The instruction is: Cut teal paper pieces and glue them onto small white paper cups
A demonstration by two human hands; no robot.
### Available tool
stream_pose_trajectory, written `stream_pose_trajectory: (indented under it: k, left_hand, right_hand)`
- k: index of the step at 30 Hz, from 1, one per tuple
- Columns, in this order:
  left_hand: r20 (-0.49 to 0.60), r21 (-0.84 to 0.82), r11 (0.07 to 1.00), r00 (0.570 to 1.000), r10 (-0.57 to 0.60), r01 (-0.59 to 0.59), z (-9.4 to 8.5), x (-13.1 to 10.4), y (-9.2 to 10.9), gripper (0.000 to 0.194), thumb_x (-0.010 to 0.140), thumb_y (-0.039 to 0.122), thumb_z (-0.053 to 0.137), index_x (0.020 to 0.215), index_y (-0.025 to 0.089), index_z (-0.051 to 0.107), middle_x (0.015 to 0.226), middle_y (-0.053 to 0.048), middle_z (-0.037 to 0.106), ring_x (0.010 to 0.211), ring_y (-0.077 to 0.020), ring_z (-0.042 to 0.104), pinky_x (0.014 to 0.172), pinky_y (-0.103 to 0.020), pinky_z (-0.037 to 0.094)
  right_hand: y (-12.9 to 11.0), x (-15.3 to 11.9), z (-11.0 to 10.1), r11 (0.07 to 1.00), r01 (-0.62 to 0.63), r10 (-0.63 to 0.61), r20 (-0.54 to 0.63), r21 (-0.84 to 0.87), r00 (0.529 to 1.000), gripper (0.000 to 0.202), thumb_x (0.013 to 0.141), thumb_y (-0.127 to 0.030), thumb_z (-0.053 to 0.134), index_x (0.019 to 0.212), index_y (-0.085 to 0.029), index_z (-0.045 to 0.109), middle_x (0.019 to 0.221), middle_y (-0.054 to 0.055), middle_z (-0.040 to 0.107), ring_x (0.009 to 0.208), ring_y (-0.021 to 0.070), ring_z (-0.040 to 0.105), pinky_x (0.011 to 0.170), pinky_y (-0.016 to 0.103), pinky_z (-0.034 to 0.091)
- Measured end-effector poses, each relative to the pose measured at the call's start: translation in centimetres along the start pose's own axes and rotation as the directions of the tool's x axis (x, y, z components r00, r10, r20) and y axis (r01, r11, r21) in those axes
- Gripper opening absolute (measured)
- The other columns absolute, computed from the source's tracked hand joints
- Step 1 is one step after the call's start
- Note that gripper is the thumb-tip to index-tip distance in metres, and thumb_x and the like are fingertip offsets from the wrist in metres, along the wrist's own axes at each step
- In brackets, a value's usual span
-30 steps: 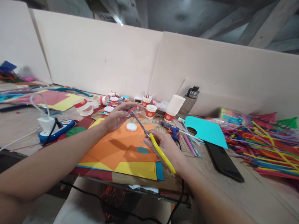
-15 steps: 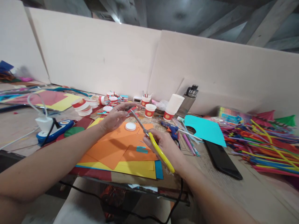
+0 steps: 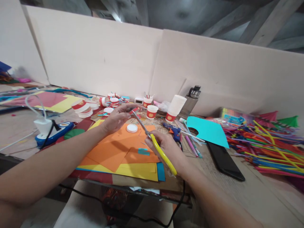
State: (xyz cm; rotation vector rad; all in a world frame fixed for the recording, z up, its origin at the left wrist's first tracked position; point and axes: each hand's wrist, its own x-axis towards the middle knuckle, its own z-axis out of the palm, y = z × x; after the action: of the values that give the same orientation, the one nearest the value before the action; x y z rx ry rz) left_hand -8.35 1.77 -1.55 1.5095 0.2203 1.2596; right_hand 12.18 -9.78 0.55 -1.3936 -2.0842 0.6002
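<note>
My left hand (image 3: 118, 117) is closed on a small red piece of paper (image 3: 135, 110), pinched between thumb and fingers above the orange sheets. My right hand (image 3: 165, 145) grips yellow-handled scissors (image 3: 162, 155), whose blades point up and left and meet the red piece. Just below the hands, a white round lid (image 3: 132, 128) lies on orange paper (image 3: 106, 155). Small teal strips (image 3: 143, 151) lie on that paper near my right hand. Whether the blades are parted at the red piece is too small to tell.
A paper cup (image 3: 152, 111), a cup stack (image 3: 175, 107) and a bottle (image 3: 190, 101) stand behind. Right of my hand lie a blue glue gun (image 3: 174, 131), turquoise paper (image 3: 209, 131), a black phone-like slab (image 3: 225, 161) and pipe cleaners (image 3: 270, 148). A power strip (image 3: 55, 133) sits left.
The view has shifted very slightly. Both hands keep nearly the same pose, with the scissors still at the red piece.
</note>
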Motion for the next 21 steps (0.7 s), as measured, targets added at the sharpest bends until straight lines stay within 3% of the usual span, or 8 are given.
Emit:
stream_pose_trajectory:
  k: [12,21]
  left_hand:
    - [-0.024,0.022,1.0,0.999,-0.022,0.023,0.16,-0.02,0.15,0.033,0.075,0.023,0.066,0.107,0.018,0.072,0.122,-0.012,0.066,0.099,-0.0216,0.063,0.087,-0.034,0.05]
    - [-0.023,0.049,0.999,1.0,-0.014,0.015,0.19,0.08,0.17,0.029,0.078,0.026,0.066,0.106,0.019,0.072,0.118,-0.011,0.068,0.101,-0.0214,0.061,0.081,-0.031,0.051]
  right_hand:
    - [0.15,-0.06,-0.03,1.0,0.019,-0.019,0.016,0.007,1.0,0.021,0.089,-0.037,0.052,0.08,-0.018,0.055,0.063,-0.004,0.045,0.055,0.0084,0.037,0.051,0.023,0.026]
    - [-0.02,-0.22,0.0,0.998,0.057,-0.057,-0.001,-0.01,0.998,0.02,0.088,-0.037,0.053,0.083,-0.018,0.056,0.063,-0.005,0.045,0.057,0.0091,0.037,0.052,0.023,0.026]
